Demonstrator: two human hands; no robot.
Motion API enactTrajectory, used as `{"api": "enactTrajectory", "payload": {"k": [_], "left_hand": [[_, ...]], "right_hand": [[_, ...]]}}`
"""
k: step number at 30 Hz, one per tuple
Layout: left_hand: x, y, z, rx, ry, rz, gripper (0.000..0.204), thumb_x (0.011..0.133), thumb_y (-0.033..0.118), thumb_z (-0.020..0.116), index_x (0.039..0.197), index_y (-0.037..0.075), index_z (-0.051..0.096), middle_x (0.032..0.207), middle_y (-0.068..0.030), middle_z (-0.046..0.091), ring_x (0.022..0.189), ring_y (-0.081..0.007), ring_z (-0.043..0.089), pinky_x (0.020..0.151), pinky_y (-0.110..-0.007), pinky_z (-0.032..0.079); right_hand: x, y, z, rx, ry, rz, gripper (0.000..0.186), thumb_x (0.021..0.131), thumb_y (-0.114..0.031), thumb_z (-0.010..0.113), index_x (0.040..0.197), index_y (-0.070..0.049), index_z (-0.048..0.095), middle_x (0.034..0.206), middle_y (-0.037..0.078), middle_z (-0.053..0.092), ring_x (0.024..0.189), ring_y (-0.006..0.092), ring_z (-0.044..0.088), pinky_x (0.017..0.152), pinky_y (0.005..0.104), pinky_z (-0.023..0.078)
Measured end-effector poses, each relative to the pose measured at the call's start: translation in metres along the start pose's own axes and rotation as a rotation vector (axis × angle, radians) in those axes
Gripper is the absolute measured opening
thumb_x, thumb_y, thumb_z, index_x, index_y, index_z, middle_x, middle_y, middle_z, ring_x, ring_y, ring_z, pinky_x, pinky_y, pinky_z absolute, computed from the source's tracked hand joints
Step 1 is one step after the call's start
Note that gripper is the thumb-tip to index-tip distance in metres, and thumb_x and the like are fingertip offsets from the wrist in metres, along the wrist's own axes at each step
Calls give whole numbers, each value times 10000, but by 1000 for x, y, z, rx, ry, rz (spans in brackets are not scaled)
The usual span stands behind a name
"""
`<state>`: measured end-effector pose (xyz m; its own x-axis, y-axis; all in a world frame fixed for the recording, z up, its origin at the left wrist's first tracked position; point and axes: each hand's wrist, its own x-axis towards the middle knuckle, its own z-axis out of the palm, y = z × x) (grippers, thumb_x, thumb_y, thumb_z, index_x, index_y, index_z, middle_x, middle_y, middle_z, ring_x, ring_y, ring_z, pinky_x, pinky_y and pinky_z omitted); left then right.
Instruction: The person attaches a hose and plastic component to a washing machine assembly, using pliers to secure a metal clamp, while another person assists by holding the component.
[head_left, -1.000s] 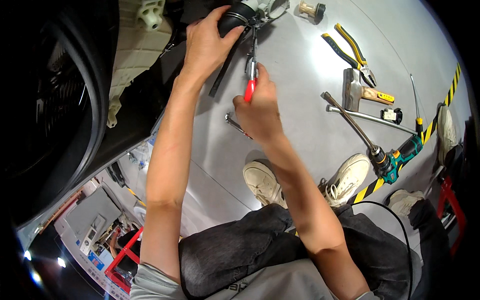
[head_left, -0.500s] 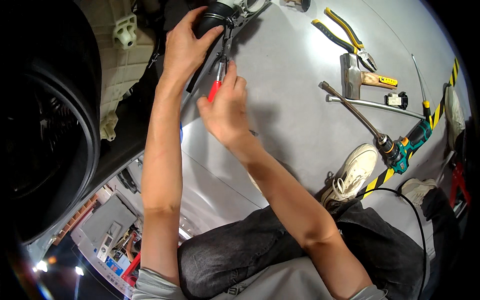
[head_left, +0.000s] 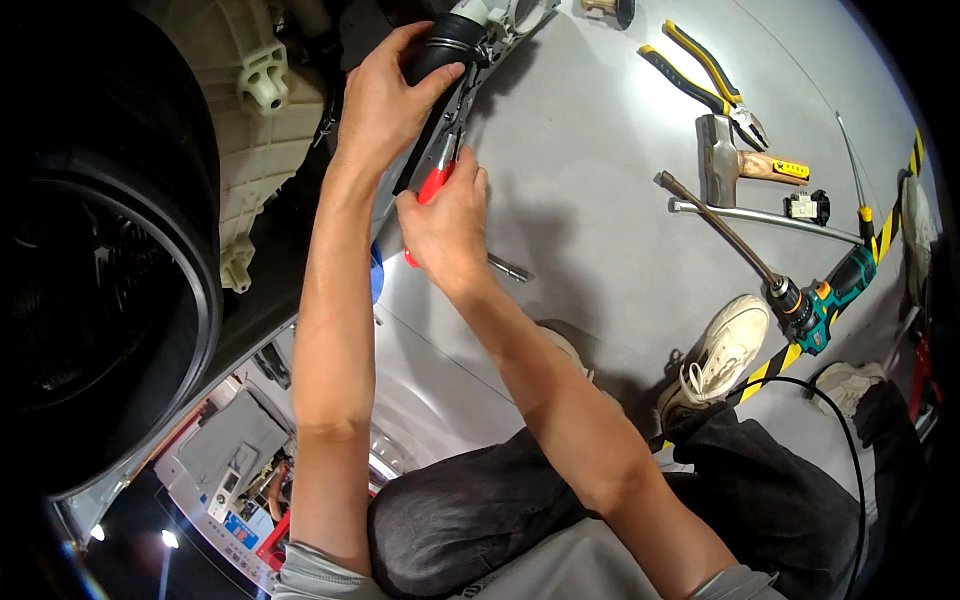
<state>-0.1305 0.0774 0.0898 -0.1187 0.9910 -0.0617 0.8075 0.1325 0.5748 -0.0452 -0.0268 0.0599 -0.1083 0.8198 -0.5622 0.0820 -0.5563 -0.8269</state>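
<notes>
Right hand (head_left: 447, 215) has swung left since the oldest frame, so the red tool (head_left: 437, 184) now slants down toward our left forearm (head_left: 335, 300); the view shifts too. We judge the step in hand as working the red tool at the clamp (head_left: 450, 43) on the black hose (head_left: 432, 62), one hand steadying, one driving. We think the next move calls for a firm hold on the hose, the tip kept seated, and a controlled squeeze or turn; slipping off looks like the main risk. Hose sits near the top of the view, left of centre, next to the pale fitting (head_left: 470, 10). Tool tip is at or just beside the clamp; contact is too small to tell.

Pose: left arm reaches almost straight up the view; left hand (head_left: 383, 110) cups the hose from its left, thumb on the near side, fingers over the far side, spread to its width and holding it. Right arm (head_left: 560, 400) comes diagonally from lower right, elbow bent, wrist right of the left forearm. Right fingers close around the red tool, red showing above and below the fist; we can't see the grip's underside. Hammer (head_left: 720, 160) and drill (head_left: 816, 328) lie well apart on the floor (head_left: 600, 150).
</notes>
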Motion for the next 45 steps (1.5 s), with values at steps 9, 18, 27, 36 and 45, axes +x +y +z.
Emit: {"api": "enactTrajectory", "payload": {"k": [9,18,27,36,45], "left_hand": [[7,9,-10,-4,-108,-54,577,830,166,795,1313,-28,546,1091,-139,686,978,-168,633,868,-293,502],[9,10,-11,-52,-109,-61,600,780,193,823,1290,18,560,1084,-186,693,935,-200,672,801,-309,525],[25,7,-16,107,-193,-56,630,778,275,809,1299,43,543,1104,-194,689,976,-306,681,845,-383,523],[7,1,-32,186,-201,-21,535,832,375,755,1159,-34,646,1149,-205,666,1055,-359,639,908,-408,490],[17,-4,-15,226,-213,32,588,904,511,627,1072,-48,696,1115,-215,654,1041,-385,624,893,-429,481]], "right_hand": [[6,8,-2,49,69,-6,598,769,-74,663,1290,42,391,1196,253,495,1116,426,511,969,472,424],[0,5,-9,12,92,9,346,794,-69,646,1086,16,483,913,197,600,852,377,604,807,464,471],[1,-20,-16,-44,108,149,322,808,-191,690,1010,-2,525,888,268,661,874,481,626,793,523,486],[-7,-13,-6,78,116,140,218,790,-145,662,906,0,549,849,277,664,877,482,639,805,535,487],[6,4,22,181,241,145,202,786,-124,670,866,9,540,813,259,653,832,466,638,777,518,487]]}}
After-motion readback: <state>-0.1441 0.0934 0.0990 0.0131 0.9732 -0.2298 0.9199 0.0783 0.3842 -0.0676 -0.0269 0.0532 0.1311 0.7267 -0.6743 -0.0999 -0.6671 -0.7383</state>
